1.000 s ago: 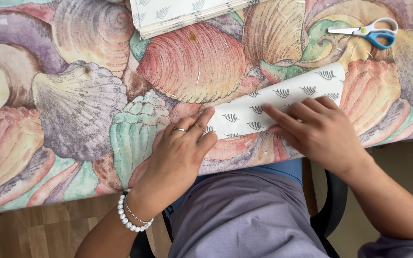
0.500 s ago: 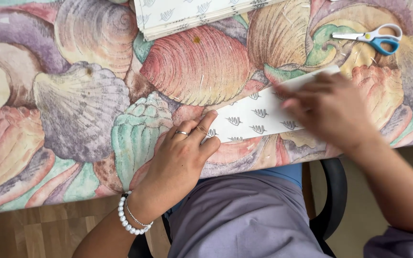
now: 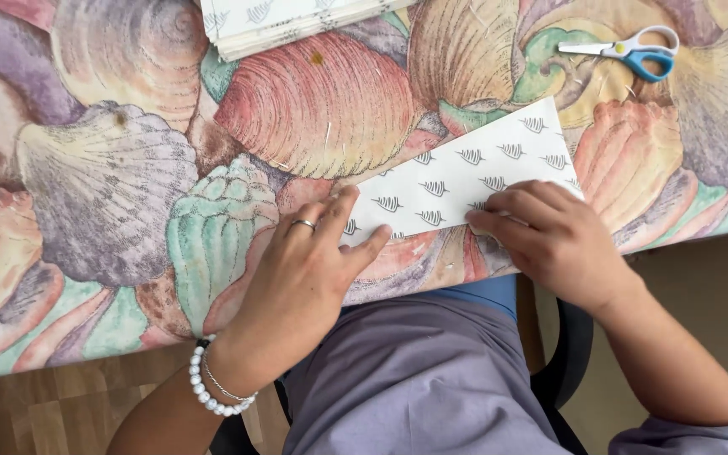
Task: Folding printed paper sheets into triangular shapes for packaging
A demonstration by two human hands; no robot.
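A surface (image 3: 86, 194) draped in a cloth printed with large pastel seashells fills most of the view, its near edge running just above the lap of a seated person in grey. A folded sheet of white paper (image 3: 465, 173) patterned with small dark leaf marks lies slanted near that edge, pinned flat under both hands. The left hand (image 3: 297, 291) rests palm down at the paper's lower left end, fingers spread and thumb across its lower edge, the grip open and pressing rather than closed on anything. The right hand (image 3: 549, 240) covers the paper's lower right part, fingers curled loosely with their tips pushing down on the sheet, likewise a flat press and not a pinch. Beyond the left grip, at the far edge of the surface, sits a stack of paper sheets (image 3: 297, 21) in the same print, well apart from the hands. Beyond the right grip, also well apart, lie scissors (image 3: 629, 50) with blue and white handles, blades shut. A white bead bracelet (image 3: 208, 392) circles the left wrist, and a ring (image 3: 302, 224) shows on one left finger.
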